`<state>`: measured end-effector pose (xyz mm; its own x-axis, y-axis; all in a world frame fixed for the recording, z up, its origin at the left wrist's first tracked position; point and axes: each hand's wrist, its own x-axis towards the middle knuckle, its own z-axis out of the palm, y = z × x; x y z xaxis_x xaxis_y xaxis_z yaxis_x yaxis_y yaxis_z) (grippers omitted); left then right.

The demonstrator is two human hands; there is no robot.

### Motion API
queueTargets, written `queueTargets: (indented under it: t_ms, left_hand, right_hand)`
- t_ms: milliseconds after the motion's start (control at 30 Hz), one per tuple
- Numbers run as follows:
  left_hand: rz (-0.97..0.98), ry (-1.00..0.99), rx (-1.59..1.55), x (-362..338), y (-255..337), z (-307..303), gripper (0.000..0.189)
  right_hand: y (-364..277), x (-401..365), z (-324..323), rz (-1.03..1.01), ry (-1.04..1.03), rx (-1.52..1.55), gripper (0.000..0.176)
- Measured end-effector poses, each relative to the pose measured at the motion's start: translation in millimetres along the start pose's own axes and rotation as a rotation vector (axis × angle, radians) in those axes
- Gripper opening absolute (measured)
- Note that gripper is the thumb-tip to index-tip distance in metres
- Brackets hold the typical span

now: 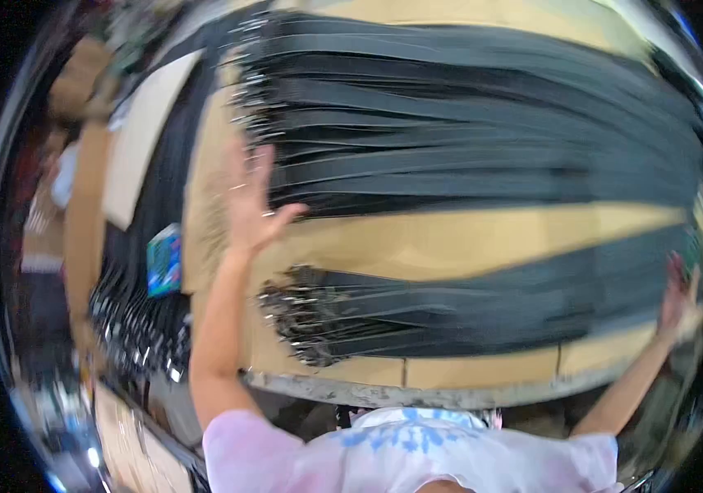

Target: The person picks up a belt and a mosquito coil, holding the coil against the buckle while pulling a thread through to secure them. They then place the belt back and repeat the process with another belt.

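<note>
Black belts with metal buckles lie side by side in a large upper bundle (466, 123) and a smaller lower bundle (466, 308). My left hand (255, 205) is open, fingers spread and thumb out, at the lower buckles of the upper bundle. Blur softens its fingertips where they overlap the buckles. At the far right my right hand (677, 300) is at the end of the lower bundle, opposite its buckles (306, 316). Its fingers point away from me and look apart, though smeared.
Tan cardboard (401, 246) lies under the belts on the table, whose worn front edge (384, 394) runs close to my body. More black belts (142, 329) with buckles are at the left, along with a blue-green packet (164, 261) and a pale board (150, 140).
</note>
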<state>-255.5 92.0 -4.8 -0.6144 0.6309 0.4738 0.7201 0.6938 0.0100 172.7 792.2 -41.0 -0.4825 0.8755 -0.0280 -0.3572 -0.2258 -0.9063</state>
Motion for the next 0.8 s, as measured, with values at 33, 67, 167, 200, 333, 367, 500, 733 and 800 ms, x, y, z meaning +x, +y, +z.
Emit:
queueTargets:
  t_ms: [33,67,167,200,333,367,500,733,800]
  left_hand:
    - [0.011,-0.003,-0.001,-8.2,-7.3,-0.6,0.102]
    - [0.046,-0.025,0.016,-0.1,14.8,-24.1,0.098]
    - [-0.083,0.104,-0.086,-26.0,59.3,-53.4,0.075]
    - [-0.001,0.107,0.014,-34.4,75.0,-66.4,0.076]
    - [0.088,-0.006,-0.163,-129.1,143.9,-75.1,0.076]
    - [0.07,-0.121,-0.2,-151.8,158.0,-72.9,0.075]
    - [0.387,-0.49,-0.657,-176.3,225.1,-56.1,0.064]
    - [0.363,-0.546,-0.609,-237.7,221.5,-21.1,0.079]
    - [0.313,-0.484,-0.619,-245.7,207.5,-27.2,0.075]
  right_hand:
    - [-1.6,-12.4,-57.8,0.032,-0.174,0.033,0.044]
    - [-10.9,-47.6,-51.1,0.055,-0.114,-0.049,0.039]
    - [-20.4,-142.7,-52.7,0.084,0.125,-0.27,0.032]
    - [-23.9,-162.9,-73.7,0.118,0.005,-0.348,0.029]
    - [-48.2,-236.7,-108.5,0.188,-0.149,-0.299,0.032]
    - [-48.4,-242.8,-118.6,0.199,-0.187,-0.305,0.033]
    - [-0.1,-241.7,-140.6,0.356,-0.035,-0.485,0.035]
    - [22.8,-193.4,-206.7,0.261,-0.138,-0.215,0.048]
    - [25.6,-200.5,-202.1,0.3,-0.085,-0.303,0.045]
